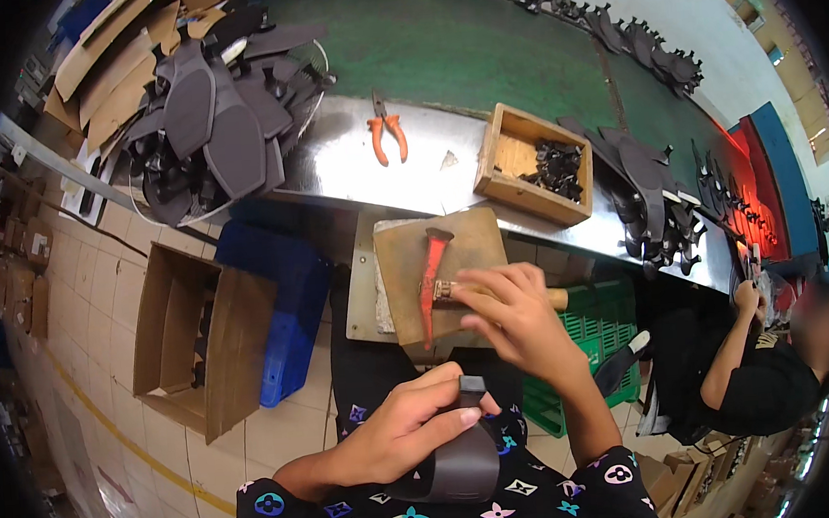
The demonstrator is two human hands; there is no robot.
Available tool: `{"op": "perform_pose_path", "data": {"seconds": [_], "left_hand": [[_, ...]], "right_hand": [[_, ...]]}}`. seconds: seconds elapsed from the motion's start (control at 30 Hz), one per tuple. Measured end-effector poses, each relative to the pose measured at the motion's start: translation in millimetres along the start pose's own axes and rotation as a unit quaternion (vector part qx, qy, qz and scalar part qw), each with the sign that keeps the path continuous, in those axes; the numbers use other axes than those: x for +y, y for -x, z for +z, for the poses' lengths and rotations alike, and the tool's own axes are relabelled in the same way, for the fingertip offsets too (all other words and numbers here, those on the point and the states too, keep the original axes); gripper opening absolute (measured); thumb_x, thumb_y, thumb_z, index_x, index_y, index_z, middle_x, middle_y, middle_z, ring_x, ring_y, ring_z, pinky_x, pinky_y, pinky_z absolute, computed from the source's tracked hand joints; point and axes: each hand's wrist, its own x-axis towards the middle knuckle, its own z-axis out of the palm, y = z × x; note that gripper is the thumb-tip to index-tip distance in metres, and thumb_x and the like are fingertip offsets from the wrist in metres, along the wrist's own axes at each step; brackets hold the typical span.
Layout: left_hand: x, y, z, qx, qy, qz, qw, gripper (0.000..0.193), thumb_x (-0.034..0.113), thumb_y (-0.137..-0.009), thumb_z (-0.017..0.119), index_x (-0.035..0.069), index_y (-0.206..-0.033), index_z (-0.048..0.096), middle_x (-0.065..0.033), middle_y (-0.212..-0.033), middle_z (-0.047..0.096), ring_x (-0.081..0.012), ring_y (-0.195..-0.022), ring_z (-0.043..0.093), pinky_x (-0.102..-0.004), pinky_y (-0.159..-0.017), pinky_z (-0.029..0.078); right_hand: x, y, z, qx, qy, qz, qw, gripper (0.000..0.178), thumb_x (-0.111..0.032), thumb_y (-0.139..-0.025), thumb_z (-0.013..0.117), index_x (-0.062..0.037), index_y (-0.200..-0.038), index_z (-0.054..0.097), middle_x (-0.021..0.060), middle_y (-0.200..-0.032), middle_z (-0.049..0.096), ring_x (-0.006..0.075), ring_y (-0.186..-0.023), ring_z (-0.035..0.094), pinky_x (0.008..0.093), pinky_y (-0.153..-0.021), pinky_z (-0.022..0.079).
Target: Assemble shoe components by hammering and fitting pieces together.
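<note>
My left hand [411, 428] is closed round a dark grey heeled shoe sole [465, 465], held over my lap. The small square heel end [472, 386] points up between my thumb and fingers. Just ahead, a hammer with a red head [433, 267] lies on a tan board [400, 250]. Its wooden handle [557, 298] runs to the right beneath my right hand [513, 315]. That hand has its fingers and thumb apart above the handle; whether it touches the wood I cannot tell.
Orange-handled pliers [386, 132] and a wooden box [536, 199] of small black parts are on the metal bench edge. Heeled soles are heaped in a basket [207, 120] at left. Cardboard [235, 355], blue [291, 333] and green [547, 403] containers stand below. A co-worker [772, 370] sits at right.
</note>
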Motion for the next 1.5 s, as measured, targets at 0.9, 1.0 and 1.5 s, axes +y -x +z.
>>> {"op": "perform_pose_path", "data": {"seconds": [0.9, 1.0, 1.5], "left_hand": [[-18, -29, 29, -0.105, 0.216, -0.026, 0.97, 0.032, 0.025, -0.104, 0.047, 0.0, -0.099, 0.066, -0.0105, -0.105, 0.064, -0.0194, -0.105, 0.058, -0.0327, -0.096, 0.043], [2, -58, -3, 0.13, -0.103, -0.023, 0.986, 0.023, 0.019, -0.1, 0.051, 0.001, -0.102, 0.065, -0.0117, -0.102, 0.065, -0.0207, -0.097, 0.061, -0.0326, -0.091, 0.046], [47, -17, -468, 0.647, -0.58, -0.018, 0.495, 0.063, 0.037, -0.094, 0.064, -0.001, -0.14, 0.045, -0.0245, -0.134, 0.053, -0.0366, -0.123, 0.053, -0.0477, -0.1, 0.042]], "right_hand": [[-55, 29, 0, 0.136, -0.688, 0.105, 0.705, 0.056, -0.05, -0.101, 0.048, 0.0029, -0.098, 0.066, 0.0146, -0.096, 0.064, 0.0238, -0.086, 0.056, 0.0395, -0.084, 0.044], [-18, 25, -21, 0.156, -0.446, 0.169, 0.865, 0.065, -0.056, -0.1, 0.044, 0.0012, -0.126, 0.062, 0.0146, -0.126, 0.059, 0.0218, -0.102, 0.06, 0.0339, -0.092, 0.044], [229, 135, -87, 0.211, 0.198, 0.444, 0.848, 0.02, -0.012, -0.088, 0.068, 0.0018, -0.102, 0.063, 0.0167, -0.095, 0.063, 0.0361, -0.081, 0.064, 0.0433, -0.071, 0.051]]}}
